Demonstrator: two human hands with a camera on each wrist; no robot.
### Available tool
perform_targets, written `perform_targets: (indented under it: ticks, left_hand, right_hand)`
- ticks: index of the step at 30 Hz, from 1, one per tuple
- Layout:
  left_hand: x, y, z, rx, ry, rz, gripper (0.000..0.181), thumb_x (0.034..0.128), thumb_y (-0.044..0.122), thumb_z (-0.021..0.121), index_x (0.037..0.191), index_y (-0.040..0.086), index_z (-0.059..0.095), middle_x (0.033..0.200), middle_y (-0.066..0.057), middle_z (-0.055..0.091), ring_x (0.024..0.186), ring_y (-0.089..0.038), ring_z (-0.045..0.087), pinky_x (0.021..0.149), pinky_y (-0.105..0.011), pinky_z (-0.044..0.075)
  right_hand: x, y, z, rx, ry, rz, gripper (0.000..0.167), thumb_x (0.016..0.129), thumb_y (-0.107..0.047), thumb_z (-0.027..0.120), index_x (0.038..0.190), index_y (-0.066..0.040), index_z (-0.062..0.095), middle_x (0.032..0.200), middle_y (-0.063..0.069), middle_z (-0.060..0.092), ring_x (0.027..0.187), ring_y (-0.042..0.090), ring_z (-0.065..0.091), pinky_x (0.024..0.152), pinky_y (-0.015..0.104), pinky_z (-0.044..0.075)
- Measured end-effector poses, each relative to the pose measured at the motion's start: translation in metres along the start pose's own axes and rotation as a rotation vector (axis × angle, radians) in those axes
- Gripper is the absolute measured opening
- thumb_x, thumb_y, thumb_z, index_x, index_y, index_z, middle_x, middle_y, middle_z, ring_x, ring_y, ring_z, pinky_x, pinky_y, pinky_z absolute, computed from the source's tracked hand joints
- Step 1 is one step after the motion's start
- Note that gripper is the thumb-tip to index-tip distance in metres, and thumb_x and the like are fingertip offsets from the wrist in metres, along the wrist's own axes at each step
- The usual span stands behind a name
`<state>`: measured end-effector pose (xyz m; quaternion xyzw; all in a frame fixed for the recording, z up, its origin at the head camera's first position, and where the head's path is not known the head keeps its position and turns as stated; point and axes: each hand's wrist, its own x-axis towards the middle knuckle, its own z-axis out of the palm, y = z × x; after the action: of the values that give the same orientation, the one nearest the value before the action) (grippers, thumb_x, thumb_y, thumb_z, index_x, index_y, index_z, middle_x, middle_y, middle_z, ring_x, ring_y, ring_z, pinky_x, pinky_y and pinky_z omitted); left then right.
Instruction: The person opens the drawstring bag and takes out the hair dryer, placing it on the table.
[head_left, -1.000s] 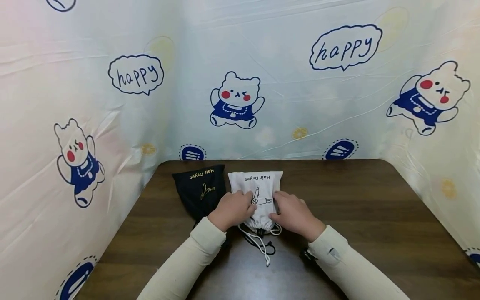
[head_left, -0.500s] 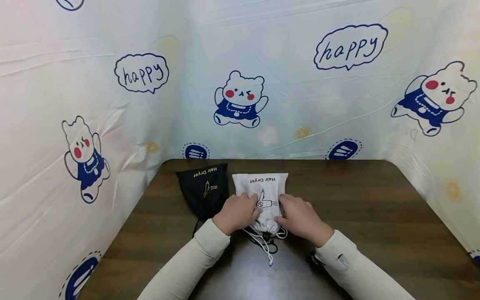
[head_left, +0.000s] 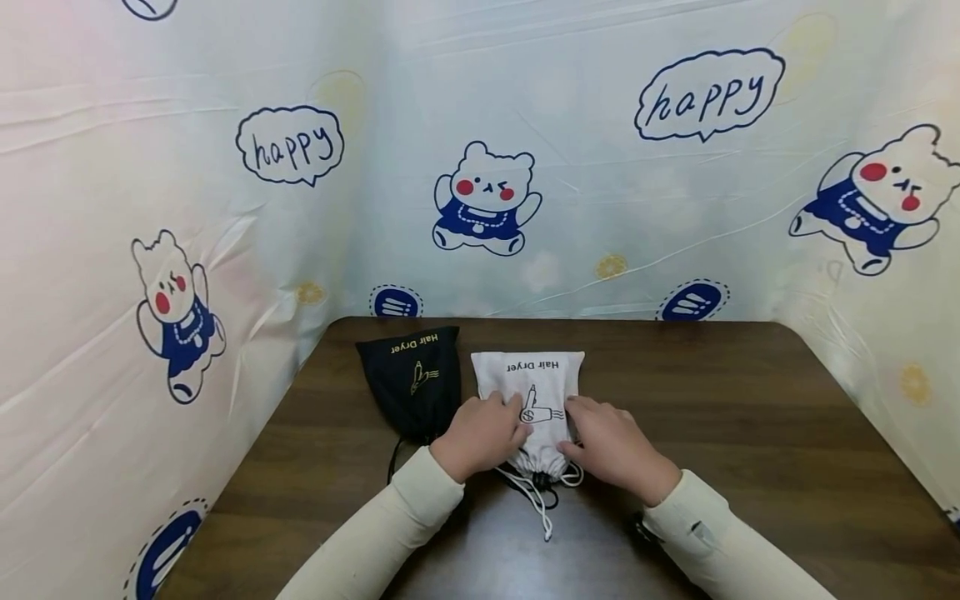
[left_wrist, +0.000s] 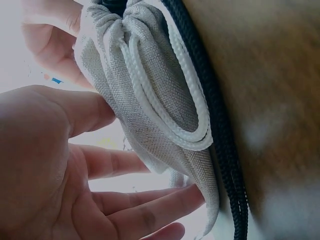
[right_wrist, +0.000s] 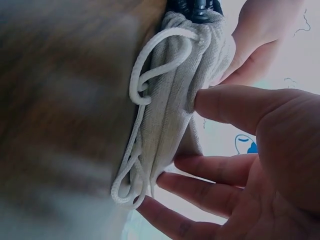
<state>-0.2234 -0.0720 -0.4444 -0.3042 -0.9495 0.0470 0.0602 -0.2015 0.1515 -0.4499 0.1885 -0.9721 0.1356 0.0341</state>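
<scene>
spreading over the left edge of the white drawstring pouch [head_left: 545, 429], the fingers [left_wrist: 117, 161] of the left hand [head_left: 480, 435] stand apart and nearly straight, thumb against the cloth; those of the right hand [head_left: 613, 442] are likewise apart along the opposite edge, thumb and tips touching it, so the pouch seems loosely flanked rather than tightly gripped. it lies on the worktop [head_left: 712, 400], upside-down "hair dryer" lettering [head_left: 532, 367] at its far end, gathered neck and black cord stopper [head_left: 542, 480] on the near side. over the last second it has slid slightly nearer and a touch to the right, away from the black drawstring pouch [head_left: 415, 392], and the strip of worktop between them has widened a little. that looks like a small adjustment of position: the two are now more clearly separate, though close side by side, and the black one appears not to have moved. the left hand overlaps the black pouch's lower edge in the head view; whether it touches cannot be told. a white drawstring [right_wrist: 135, 87] loops loosely by the neck, and a black cord [left_wrist: 225, 140] runs alongside. farther out are cream sleeves [head_left: 375, 533] and a printed backdrop [head_left: 570, 208].
</scene>
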Motion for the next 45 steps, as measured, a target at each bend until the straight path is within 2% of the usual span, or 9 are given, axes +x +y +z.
perform_targets:
  ticks: [6, 13, 22, 29, 33, 45]
  left_hand:
    - [-0.001, 0.004, 0.004, 0.007, -0.012, -0.004, 0.054, 0.109, 0.047, 0.045, 0.143, 0.006, 0.058, 0.113, -0.015, 0.071, 0.086, -0.026, 0.069, 0.073, -0.04, 0.059]
    - [-0.004, 0.009, -0.001, -0.002, 0.029, 0.021, 0.052, 0.1069, 0.044, 0.051, 0.138, 0.004, 0.061, 0.108, -0.015, 0.071, 0.08, -0.025, 0.069, 0.069, -0.039, 0.059]
    - [-0.002, 0.015, -0.002, -0.01, 0.007, 0.015, 0.054, 0.1075, 0.046, 0.048, 0.142, 0.006, 0.06, 0.112, -0.015, 0.072, 0.087, -0.026, 0.071, 0.074, -0.04, 0.059]
    - [-0.005, 0.021, -0.003, -0.018, 0.017, 0.009, 0.053, 0.1063, 0.047, 0.051, 0.14, 0.007, 0.062, 0.11, -0.013, 0.072, 0.083, -0.025, 0.07, 0.071, -0.041, 0.058]
    - [-0.006, 0.023, -0.002, 0.01, 0.037, 0.014, 0.052, 0.1057, 0.047, 0.052, 0.138, 0.008, 0.063, 0.106, -0.012, 0.072, 0.08, -0.024, 0.07, 0.069, -0.04, 0.058]
    - [-0.006, 0.027, -0.002, 0.024, 0.016, 0.022, 0.053, 0.1066, 0.048, 0.05, 0.14, 0.008, 0.062, 0.108, -0.013, 0.073, 0.082, -0.025, 0.07, 0.071, -0.041, 0.058]
  right_hand:
    - [-0.006, 0.0, -0.002, -0.021, -0.008, 0.002, 0.066, 0.09, -0.04, 0.08, 0.141, -0.002, 0.06, 0.142, 0.018, 0.062, 0.12, 0.041, 0.065, 0.098, 0.061, 0.051]
    - [-0.013, 0.002, -0.001, -0.041, -0.011, -0.007, 0.065, 0.091, -0.04, 0.079, 0.14, -0.002, 0.06, 0.142, 0.018, 0.062, 0.12, 0.042, 0.064, 0.098, 0.063, 0.05]
    - [-0.021, 0.005, -0.007, -0.043, 0.003, -0.033, 0.064, 0.09, -0.038, 0.08, 0.138, -0.001, 0.061, 0.141, 0.019, 0.063, 0.117, 0.042, 0.066, 0.093, 0.062, 0.053]
    - [-0.028, 0.005, -0.006, -0.073, 0.022, -0.053, 0.062, 0.09, -0.038, 0.08, 0.136, 0.0, 0.063, 0.137, 0.019, 0.065, 0.116, 0.042, 0.066, 0.093, 0.062, 0.052]
    - [-0.029, 0.004, -0.006, -0.086, 0.03, -0.064, 0.062, 0.09, -0.038, 0.08, 0.136, 0.001, 0.063, 0.136, 0.019, 0.066, 0.117, 0.041, 0.066, 0.095, 0.061, 0.052]
    - [-0.032, 0.002, -0.007, -0.119, 0.028, -0.074, 0.061, 0.089, -0.038, 0.08, 0.133, 0.002, 0.063, 0.132, 0.018, 0.067, 0.114, 0.038, 0.068, 0.094, 0.059, 0.053]
